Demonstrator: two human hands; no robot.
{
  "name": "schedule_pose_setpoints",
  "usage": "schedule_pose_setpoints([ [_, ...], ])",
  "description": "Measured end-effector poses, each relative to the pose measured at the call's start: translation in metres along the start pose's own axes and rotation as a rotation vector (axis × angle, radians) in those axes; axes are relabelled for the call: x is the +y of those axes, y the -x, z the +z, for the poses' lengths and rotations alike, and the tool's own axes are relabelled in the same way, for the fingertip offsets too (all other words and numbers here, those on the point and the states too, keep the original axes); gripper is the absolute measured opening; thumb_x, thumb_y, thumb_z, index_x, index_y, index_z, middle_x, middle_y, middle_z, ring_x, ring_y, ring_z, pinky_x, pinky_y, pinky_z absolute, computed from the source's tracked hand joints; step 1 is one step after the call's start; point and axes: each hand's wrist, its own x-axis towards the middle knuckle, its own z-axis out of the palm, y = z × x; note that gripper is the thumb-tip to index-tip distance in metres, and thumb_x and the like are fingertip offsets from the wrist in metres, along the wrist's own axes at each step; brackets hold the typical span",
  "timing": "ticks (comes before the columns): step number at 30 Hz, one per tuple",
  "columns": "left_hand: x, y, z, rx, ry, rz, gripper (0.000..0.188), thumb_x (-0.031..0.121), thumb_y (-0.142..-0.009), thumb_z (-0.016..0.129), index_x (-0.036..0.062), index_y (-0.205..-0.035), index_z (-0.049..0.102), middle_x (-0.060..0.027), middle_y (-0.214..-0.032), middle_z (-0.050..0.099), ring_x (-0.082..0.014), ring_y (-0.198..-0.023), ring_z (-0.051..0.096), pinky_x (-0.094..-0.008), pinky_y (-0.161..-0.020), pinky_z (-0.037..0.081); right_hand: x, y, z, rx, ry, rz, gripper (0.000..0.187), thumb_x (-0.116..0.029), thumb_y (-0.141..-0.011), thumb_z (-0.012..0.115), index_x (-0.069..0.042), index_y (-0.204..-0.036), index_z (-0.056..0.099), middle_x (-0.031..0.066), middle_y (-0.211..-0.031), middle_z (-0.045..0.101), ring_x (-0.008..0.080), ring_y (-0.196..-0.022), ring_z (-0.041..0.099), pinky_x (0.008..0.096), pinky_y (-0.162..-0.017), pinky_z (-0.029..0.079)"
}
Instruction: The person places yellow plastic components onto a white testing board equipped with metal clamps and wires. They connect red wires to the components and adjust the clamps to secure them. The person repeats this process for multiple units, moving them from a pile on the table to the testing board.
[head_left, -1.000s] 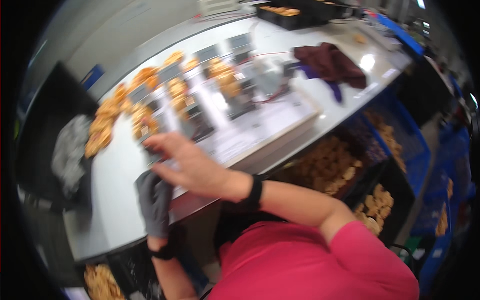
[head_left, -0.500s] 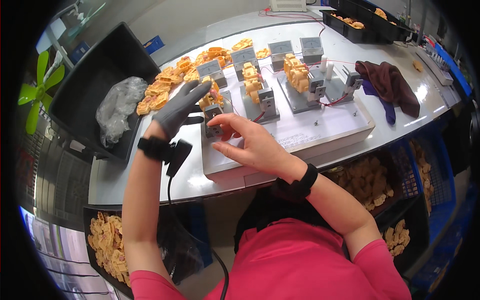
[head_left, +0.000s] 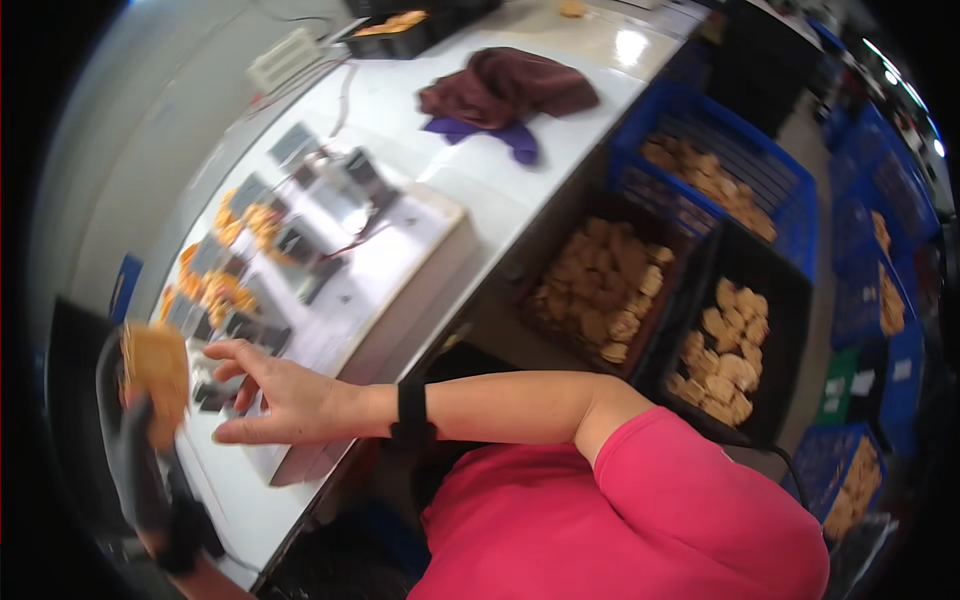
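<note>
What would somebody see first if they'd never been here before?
Probably the bright pink shirt at the bottom, then the grey-gloved left hand at the far left, holding a yellowish piece. After that, maybe the crumpled brown cloth on the white table near the top, and the blue crate of tan pieces at the upper right.

Pale wall (head_left: 185, 130) behind white table (head_left: 512, 195)

A close-fitting dark grey glove (head_left: 138, 490) covers the left hand (head_left: 134, 455), blurred here, with a black band (head_left: 182, 545) just past its cuff. The right hand (head_left: 285, 402) is bare, a wide black strap (head_left: 412, 408) circling its wrist. The shirt (head_left: 590, 520) is plain bright pink, its right sleeve (head_left: 660, 470) short and straight-edged
</note>
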Motion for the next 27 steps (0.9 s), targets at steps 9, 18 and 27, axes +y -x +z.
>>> schedule_pose_setpoints([
  [9,0.0,0.05,0.184,-0.716,-0.194,0.022,0.062,0.009,-0.088,0.067,-0.0013,-0.144,0.044,-0.015,-0.139,0.052,-0.0248,-0.13,0.049,-0.0391,-0.106,0.042,-0.065,0.17,-0.127,-0.004,0.08,0.632,0.055,-0.032,-0.09,0.075,-0.005,-0.132,0.053,0.0052,-0.113,0.065,0.0102,-0.093,0.064,0.0245,-0.073,0.056],
  [18,-0.044,0.08,0.11,-0.207,-0.205,0.031,0.052,0.018,-0.097,0.056,-0.0025,-0.143,0.046,-0.0156,-0.137,0.055,-0.025,-0.126,0.053,-0.0385,-0.106,0.04,-0.075,0.375,-0.374,1.217,0.511,0.533,0.016,-0.024,-0.098,0.06,-0.01,-0.102,0.068,-0.0047,-0.072,0.058,0.0045,-0.054,0.048,0.0198,-0.048,0.036],
  [27,-0.113,0.112,0.091,0.472,-0.127,-0.105,0.034,0.007,-0.1,0.054,-0.0034,-0.133,0.056,-0.0097,-0.119,0.063,-0.0164,-0.108,0.059,-0.0302,-0.099,0.046,-0.129,0.346,-0.425,1.425,0.651,0.307,0.044,-0.03,-0.099,0.064,-0.01,-0.136,0.054,-0.0009,-0.11,0.064,0.0061,-0.09,0.06,0.0203,-0.074,0.046],
])
